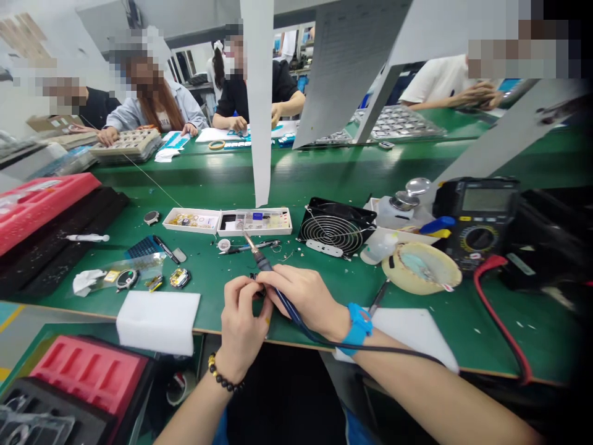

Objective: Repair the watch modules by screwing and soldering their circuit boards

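My right hand (309, 298) is closed around a soldering iron (262, 261), whose metal tip points up and away over the green bench. Its cable runs back along my forearm, past a blue wrist strap (359, 329). Close beside it, my left hand (241, 318) pinches a small dark part (257, 290), mostly hidden by the fingers. Fingertips of both hands meet around this part, just above the bench's front edge. A beaded bracelet (223, 376) circles my left wrist.
Ahead lie white boxes of small parts (192, 230) and a black fan (334, 228). At right are a yellowish bowl (421, 285) and a multimeter (479, 216). Watch parts (180, 277) and a white foam pad (157, 320) lie left. Several people sit across the bench.
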`<state>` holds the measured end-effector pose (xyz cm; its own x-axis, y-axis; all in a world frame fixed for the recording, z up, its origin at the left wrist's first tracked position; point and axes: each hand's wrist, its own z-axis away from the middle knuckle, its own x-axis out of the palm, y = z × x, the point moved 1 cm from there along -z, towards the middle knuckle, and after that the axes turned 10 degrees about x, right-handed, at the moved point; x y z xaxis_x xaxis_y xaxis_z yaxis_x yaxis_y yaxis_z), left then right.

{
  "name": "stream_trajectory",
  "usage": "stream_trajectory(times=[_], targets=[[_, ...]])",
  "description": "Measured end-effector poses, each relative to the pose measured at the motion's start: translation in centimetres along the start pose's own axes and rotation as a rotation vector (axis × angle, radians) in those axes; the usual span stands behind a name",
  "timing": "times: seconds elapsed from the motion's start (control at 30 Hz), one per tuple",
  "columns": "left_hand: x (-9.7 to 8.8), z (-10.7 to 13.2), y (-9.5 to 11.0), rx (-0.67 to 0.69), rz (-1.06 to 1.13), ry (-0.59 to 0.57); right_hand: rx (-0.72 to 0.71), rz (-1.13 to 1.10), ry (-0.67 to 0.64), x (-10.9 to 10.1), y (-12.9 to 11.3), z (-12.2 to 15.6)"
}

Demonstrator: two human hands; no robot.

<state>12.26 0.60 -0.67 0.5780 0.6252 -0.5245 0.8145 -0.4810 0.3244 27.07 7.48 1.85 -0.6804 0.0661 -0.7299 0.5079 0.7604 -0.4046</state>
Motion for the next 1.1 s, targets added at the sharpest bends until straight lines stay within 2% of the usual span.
stream_trajectory(times=[0.3, 0.57, 0.7, 0.87, 1.1], targets=[[0.00, 0.10, 0.06, 0.015, 0.028, -0.007, 0.108, -0.118, -0.028, -0.49, -0.06, -0.61], [-0.22, -0.20, 0.02, -0.057, 0.099, 0.000, 0.232, -0.194, 0.015, -0.34, 0.33, -0.65], [-0.30, -0.20, -0.11, -0.107, 0.084, -0.042, 0.238, -0.222, 0.031, -0.51, 0.40, -0.67], [-0.25, -0.42, -0.31, -0.143, 0.011, -0.146, 0.249, -0.240, 0.017, -0.65, 0.36, -0.65], [-0.27, -0.51, -0.48, -0.163, -0.016, -0.144, 0.226, -0.232, -0.029, -0.02, 0.53, -0.47]])
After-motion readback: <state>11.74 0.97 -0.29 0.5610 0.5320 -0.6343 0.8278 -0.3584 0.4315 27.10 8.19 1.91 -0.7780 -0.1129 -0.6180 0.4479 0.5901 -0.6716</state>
